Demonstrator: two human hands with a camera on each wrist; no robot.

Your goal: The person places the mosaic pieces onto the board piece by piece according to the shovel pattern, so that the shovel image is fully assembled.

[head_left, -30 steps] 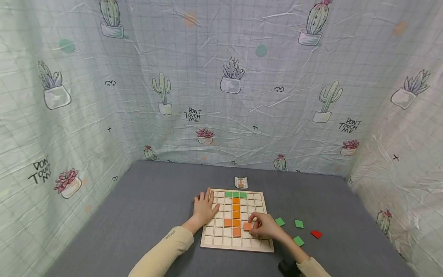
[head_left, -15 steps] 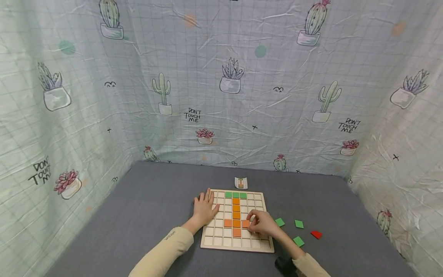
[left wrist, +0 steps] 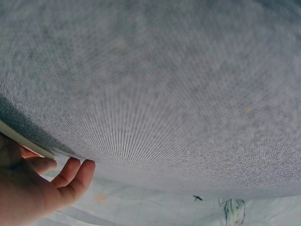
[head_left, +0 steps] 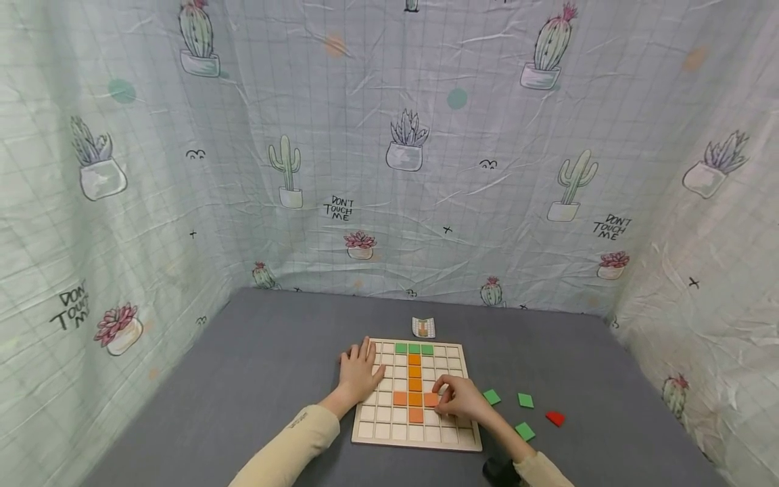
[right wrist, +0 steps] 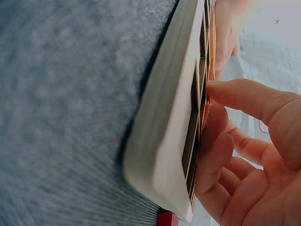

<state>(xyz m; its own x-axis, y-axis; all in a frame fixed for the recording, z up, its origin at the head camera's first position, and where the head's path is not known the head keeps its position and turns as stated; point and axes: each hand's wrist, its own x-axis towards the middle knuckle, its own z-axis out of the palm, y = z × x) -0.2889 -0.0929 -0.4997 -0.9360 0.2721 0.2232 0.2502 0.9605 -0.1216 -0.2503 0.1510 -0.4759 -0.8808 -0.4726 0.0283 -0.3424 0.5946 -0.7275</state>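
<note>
A wooden grid board (head_left: 383, 414) lies on the grey table. Green tiles (head_left: 414, 349) line its top row, and a column of orange tiles (head_left: 415, 372) runs down from them. Lower down, lighter orange tiles (head_left: 399, 398) flank the column and sit beneath it. My left hand (head_left: 358, 372) rests on the board's left edge with fingers spread, some reaching over the side in the left wrist view. With thumb and fingertips, my right hand (head_left: 459, 398) pinches a light orange tile (head_left: 429, 400) at a cell right of the column. Its fingers partly cover that tile.
Loose green tiles (head_left: 525, 400) and a red tile (head_left: 555, 419) lie right of the board. Behind the board is a small picture card (head_left: 423, 328). A cactus-printed curtain (head_left: 377, 203) surrounds the table.
My right hand has moved slightly left and away from me, bringing the light orange tile level beside the column. My left hand stays put. The head view has tilted up slightly.
</note>
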